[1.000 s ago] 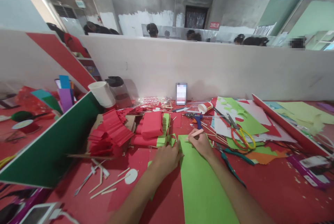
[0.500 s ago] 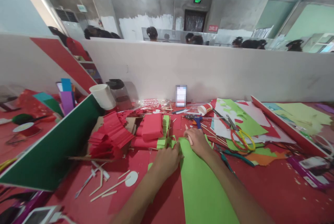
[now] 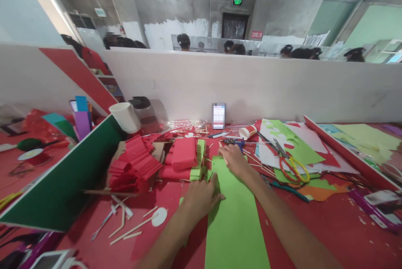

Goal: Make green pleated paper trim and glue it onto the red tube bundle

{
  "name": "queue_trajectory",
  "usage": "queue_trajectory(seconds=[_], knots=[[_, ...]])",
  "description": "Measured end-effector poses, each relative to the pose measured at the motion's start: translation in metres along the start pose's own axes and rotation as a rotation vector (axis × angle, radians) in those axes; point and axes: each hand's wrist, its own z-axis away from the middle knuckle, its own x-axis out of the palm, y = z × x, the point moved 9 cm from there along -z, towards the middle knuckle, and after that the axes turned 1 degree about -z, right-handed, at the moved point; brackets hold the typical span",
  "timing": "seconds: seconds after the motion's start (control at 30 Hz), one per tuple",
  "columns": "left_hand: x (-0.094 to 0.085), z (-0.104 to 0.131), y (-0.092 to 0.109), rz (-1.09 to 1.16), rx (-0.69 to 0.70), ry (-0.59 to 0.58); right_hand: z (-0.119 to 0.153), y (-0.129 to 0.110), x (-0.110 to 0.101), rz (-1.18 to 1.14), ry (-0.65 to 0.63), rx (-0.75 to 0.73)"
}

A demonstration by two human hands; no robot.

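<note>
A long strip of green paper (image 3: 237, 219) lies lengthwise on the red tabletop in front of me. My left hand (image 3: 201, 195) rests on its left edge, thumb and fingers apart, the thumb lying over the paper. At the strip's far end my right hand (image 3: 234, 160) has its fingers curled round a thin pale stick (image 3: 221, 147), mostly hidden by the fingers. Just beyond my left hand sit folded red paper bundles (image 3: 184, 154) with a green band (image 3: 200, 154) at their right side.
Scissors (image 3: 290, 164) with orange and yellow handles lie on paper sheets at right, near teal-handled pliers (image 3: 290, 189). A blue glue gun (image 3: 237, 142) lies behind my right hand. At left are a pile of red paper strips (image 3: 138, 160), a white cup (image 3: 124, 116) and a green divider (image 3: 69, 177).
The green strip has shifted left and straightened, its far end now further from me. My right hand has moved slightly away from me; my left hand's thumb has spread out over the paper.
</note>
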Motion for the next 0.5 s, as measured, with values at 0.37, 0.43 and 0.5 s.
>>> queue_trajectory(seconds=[0.37,0.43,0.5], knots=[[0.005,-0.001,0.015,-0.021,0.071,-0.006,-0.009,0.011,-0.001,0.033,-0.163,-0.085],[0.004,-0.001,0.013,-0.023,0.050,-0.007,-0.008,0.014,0.002,0.015,-0.131,-0.056],[0.004,-0.002,0.012,-0.022,0.021,0.000,-0.005,0.015,-0.003,-0.050,-0.037,-0.011]])
